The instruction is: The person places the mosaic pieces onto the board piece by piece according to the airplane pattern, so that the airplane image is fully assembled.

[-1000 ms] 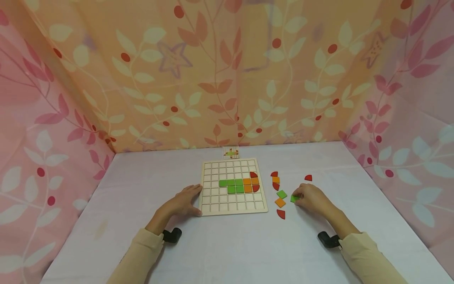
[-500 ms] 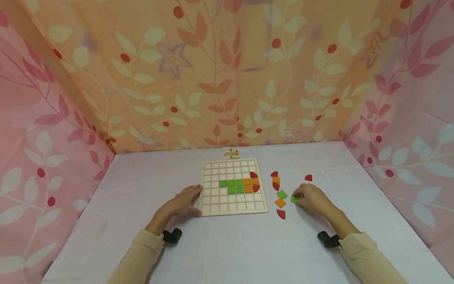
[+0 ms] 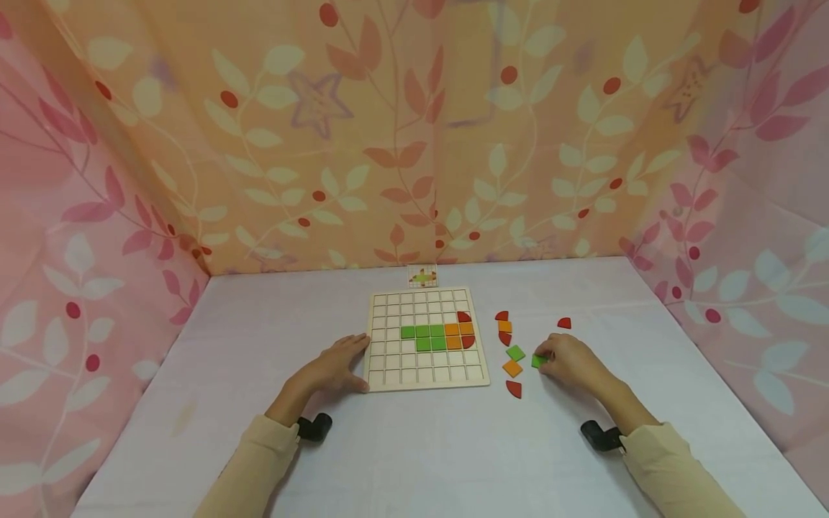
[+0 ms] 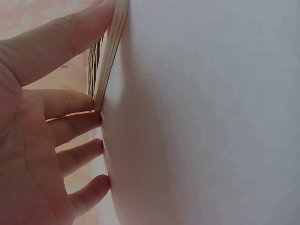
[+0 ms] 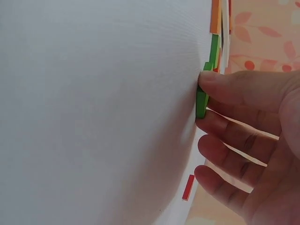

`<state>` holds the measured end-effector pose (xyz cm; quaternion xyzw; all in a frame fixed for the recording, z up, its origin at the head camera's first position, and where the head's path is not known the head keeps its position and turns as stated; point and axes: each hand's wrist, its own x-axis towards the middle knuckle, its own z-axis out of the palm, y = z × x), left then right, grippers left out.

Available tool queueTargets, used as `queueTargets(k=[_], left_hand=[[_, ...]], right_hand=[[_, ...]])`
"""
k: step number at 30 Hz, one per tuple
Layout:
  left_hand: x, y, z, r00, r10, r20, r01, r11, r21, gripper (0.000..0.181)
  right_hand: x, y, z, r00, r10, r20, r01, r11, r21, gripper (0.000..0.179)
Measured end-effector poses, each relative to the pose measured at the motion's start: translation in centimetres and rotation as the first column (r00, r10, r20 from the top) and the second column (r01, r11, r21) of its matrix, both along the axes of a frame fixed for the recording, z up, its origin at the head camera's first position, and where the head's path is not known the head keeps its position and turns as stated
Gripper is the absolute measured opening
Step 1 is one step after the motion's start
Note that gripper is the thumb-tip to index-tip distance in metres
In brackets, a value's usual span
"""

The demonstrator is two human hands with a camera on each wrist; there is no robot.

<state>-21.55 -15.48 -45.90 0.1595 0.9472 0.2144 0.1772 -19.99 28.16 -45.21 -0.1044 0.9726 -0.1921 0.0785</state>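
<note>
A pale wooden grid board (image 3: 393, 363) lies on the table. Green square tiles (image 3: 423, 344), orange squares (image 3: 459, 329) and red quarter-round tiles (image 3: 463, 316) fill some of its cells. My left hand (image 3: 332, 365) rests beside the board's left side, thumb and fingers spread and fairly straight; in the left wrist view, thumb and index fingertip are at the board's edge (image 4: 108, 61). To the right of the board, my right hand (image 3: 573, 360) pinches a green square tile (image 5: 201, 104) between thumb and fingers, low at the tabletop.
Between board and right hand lie loose tiles: a green square (image 3: 515, 352), orange squares (image 3: 512, 368) and red quarter-rounds (image 3: 514, 389). Another red quarter-round (image 3: 565, 323) lies beyond the right hand. A small pattern card (image 3: 422, 275) sits behind the board, before a floral curtain (image 3: 363, 144).
</note>
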Motion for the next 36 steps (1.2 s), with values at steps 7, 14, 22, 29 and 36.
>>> queueTargets(k=[7,14,22,29,36], left_hand=[[0.1,-0.1,0.1,1.000,0.001,-0.001,-0.001,1.000,0.005,0.093],[0.2,0.1,0.4,1.000,0.006,0.008,-0.006,1.000,0.002,0.094],[0.3,0.1,0.4,1.000,0.014,0.019,-0.014,1.000,0.000,0.093],[0.2,0.1,0.0,1.000,0.013,0.009,-0.013,1.000,0.003,0.094],[0.2,0.0,0.0,1.000,0.011,0.001,-0.011,1.000,0.008,0.094]], right_hand=[[-0.6,-0.1,1.0,1.000,0.008,-0.016,-0.009,1.000,-0.024,0.021],[-1.6,-1.3,2.0,0.999,0.035,-0.041,-0.038,0.997,-0.074,0.021],[-2.9,-3.9,2.4,0.998,0.050,-0.037,-0.053,0.995,-0.082,0.025],[-3.8,-6.3,3.0,0.991,0.109,-0.073,-0.115,0.989,-0.093,0.025],[-4.8,-8.4,2.9,0.978,0.173,-0.117,-0.185,0.978,-0.097,0.025]])
